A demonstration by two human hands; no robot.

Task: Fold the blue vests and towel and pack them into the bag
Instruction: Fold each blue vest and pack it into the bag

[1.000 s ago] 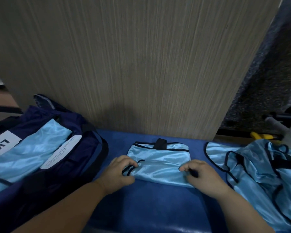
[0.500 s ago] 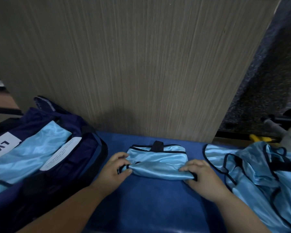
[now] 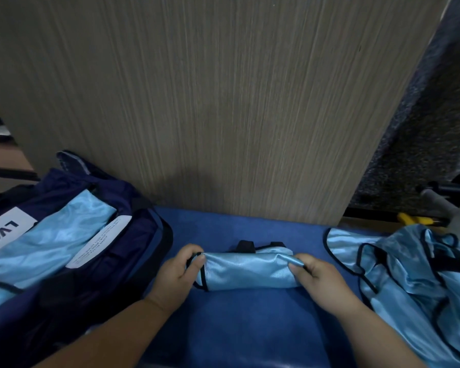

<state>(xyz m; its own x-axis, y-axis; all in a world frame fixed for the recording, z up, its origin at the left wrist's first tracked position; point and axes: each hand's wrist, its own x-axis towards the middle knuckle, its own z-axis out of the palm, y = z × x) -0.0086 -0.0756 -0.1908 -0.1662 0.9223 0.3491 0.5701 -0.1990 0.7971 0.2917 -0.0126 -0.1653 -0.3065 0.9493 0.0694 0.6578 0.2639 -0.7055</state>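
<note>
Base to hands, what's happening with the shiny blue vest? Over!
Left hand and right hand each grip an end of the folded vest. Vest lies small on the blue surface. Open bag just left, loose vests piled right.

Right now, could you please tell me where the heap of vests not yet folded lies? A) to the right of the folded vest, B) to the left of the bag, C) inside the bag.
A: the loose vests lie right of the folded vest, and the bag sits on its left.
</note>
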